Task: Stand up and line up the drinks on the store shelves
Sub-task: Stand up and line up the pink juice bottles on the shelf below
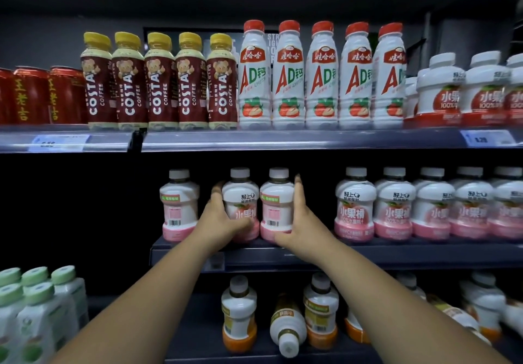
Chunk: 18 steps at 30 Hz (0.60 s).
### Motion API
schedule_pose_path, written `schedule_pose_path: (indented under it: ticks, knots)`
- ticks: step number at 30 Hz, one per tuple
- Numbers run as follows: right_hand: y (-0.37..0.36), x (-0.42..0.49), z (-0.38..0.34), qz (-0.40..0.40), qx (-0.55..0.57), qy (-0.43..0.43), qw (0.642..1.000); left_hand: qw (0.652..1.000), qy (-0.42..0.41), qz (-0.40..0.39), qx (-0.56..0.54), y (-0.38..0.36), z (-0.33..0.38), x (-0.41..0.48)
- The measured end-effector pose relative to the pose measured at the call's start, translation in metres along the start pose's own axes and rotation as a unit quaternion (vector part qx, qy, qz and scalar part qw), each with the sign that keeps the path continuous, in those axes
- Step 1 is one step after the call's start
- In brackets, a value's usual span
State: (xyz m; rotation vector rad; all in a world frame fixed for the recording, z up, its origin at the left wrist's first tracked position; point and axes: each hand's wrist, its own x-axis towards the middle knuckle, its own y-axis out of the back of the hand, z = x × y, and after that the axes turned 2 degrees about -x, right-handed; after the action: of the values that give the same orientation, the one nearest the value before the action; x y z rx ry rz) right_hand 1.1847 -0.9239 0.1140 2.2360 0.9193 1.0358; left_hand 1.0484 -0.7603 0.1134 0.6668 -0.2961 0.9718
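Mid-height shelf carries two upright bottles: left hand wraps the label-forward bottle, right hand seemingly cups the barcode-facing bottle, which wants turning label-forward, base flat, then sliding toward the pink row.

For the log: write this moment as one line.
left hand grips label-front pink bottle; right hand grips barcode-front pink bottle; orange bottle toppled

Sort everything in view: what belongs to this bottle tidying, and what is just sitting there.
In the job:
left hand holding the left pink bottle
right hand holding the right pink bottle
middle shelf
tipped orange bottle on the shelf below

Just there:
Costa coffee bottles
AD bottles
red cans
green-capped bottles
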Motion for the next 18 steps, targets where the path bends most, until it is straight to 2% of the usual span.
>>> schedule_pose_path:
  ticks: [3, 5, 9, 13, 18]
  knots:
    - [-0.004, -0.008, -0.002, 0.088, -0.044, 0.002, 0.995, 1.000, -0.009, 0.010, 0.025, -0.001, 0.000, -0.002]
    - [-0.009, -0.013, -0.001, 0.120, -0.046, 0.019, 0.992, 1.000, -0.006, 0.016, 0.026, -0.001, 0.001, -0.004]
    - [-0.003, -0.011, -0.001, 0.046, -0.009, -0.037, 0.998, 1.000, -0.004, 0.021, 0.022, -0.001, -0.001, -0.005]
    - [0.001, -0.003, -0.001, 0.087, 0.007, -0.068, 0.994, 0.999, -0.006, 0.014, 0.035, 0.001, 0.000, -0.007]
    - [0.001, -0.001, 0.001, 0.020, 0.029, -0.079, 0.996, 0.998, -0.013, 0.009, 0.058, 0.001, 0.003, -0.008]
